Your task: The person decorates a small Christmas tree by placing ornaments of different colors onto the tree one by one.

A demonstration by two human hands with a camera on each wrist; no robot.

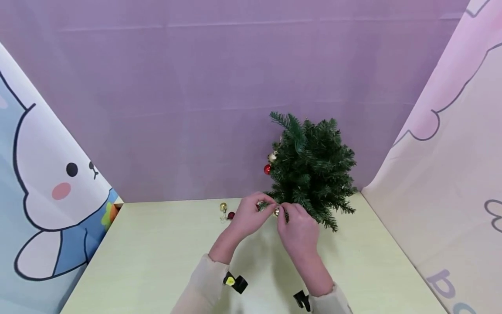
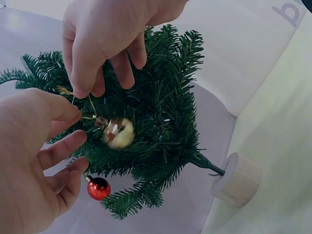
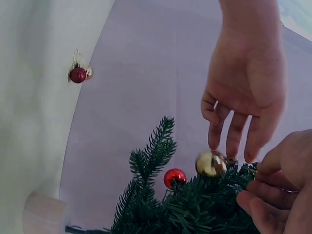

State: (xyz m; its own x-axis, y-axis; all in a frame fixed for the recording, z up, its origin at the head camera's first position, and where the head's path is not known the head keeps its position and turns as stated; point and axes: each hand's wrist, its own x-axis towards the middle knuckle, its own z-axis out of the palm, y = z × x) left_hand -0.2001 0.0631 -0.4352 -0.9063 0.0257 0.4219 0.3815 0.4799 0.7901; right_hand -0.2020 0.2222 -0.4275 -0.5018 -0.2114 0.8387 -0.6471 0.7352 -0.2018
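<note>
A shiny gold Christmas bauble [image 2: 119, 133] hangs on a thin gold string in front of the green artificial Christmas tree [image 1: 313, 165]. My left hand [image 1: 251, 216] pinches one side of the string between thumb and index finger. From the other side, my right hand [image 1: 300, 229] pinches the same string close to the branches, its other fingers bent in front of the needles. In the right wrist view the gold bauble dangles below the left fingertips. A red bauble [image 2: 99, 188] hangs on the tree, close by the left hand's lower fingers in the left wrist view.
On the table [image 1: 164, 253], left of the hands, lie a small gold bauble [image 1: 223, 206] and a dark red bauble [image 1: 231, 215] with strings. Another gold bauble [image 1: 272, 157] hangs on the tree's left side. A round wooden base [image 2: 237, 179] holds the trunk. Purple cloth [image 1: 196, 109] hangs behind.
</note>
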